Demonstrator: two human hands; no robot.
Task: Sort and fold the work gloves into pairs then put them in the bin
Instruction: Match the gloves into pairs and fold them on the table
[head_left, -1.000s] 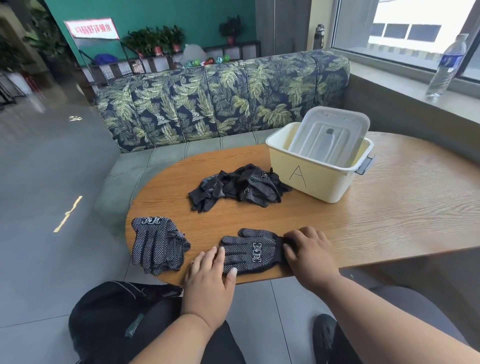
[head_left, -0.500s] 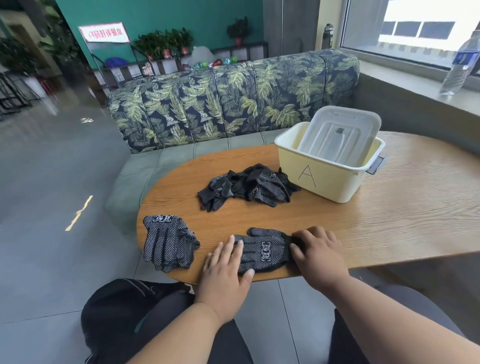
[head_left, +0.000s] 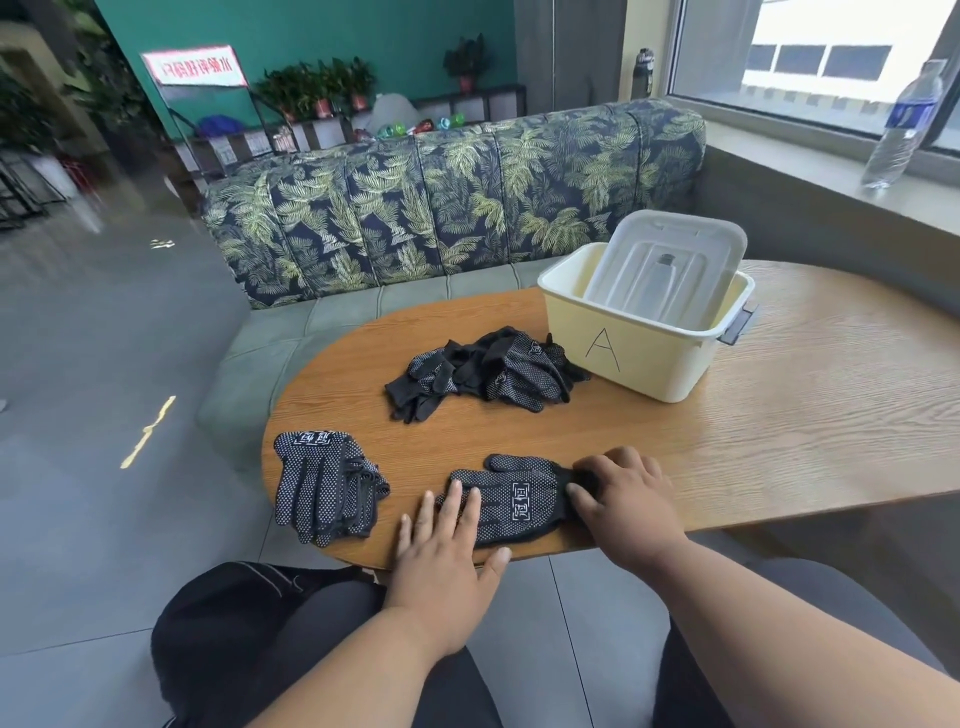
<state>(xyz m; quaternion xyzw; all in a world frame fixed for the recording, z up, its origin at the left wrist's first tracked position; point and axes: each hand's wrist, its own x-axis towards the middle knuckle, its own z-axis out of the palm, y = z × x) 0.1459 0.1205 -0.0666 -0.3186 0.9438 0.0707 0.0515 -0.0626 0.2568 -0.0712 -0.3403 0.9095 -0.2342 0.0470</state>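
Wooden table (head_left: 779, 441), dotted glove (head_left: 514, 501) flat between left hand (head_left: 441, 551)'s straight-fingered grip and right hand (head_left: 628, 499)'s cuff-end grip, closure unclear.

gloves (head_left: 511, 501): black, white dots, white logo | bin (head_left: 644, 358) behind them: pale yellow, black "A" | lid (head_left: 662, 260) in bin: translucent white | table (head_left: 779, 415): orange-brown woodgrain | sofa (head_left: 452, 202) behind bin: navy, green palm fronds

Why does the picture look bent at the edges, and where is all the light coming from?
Head view: the wide-angle lens bows the oval wooden table and the window frame. Daylight from that window is blown out white; a bright streak glares on the grey floor. The far plants look soft, while the dotted black glove under the hands stays sharp.
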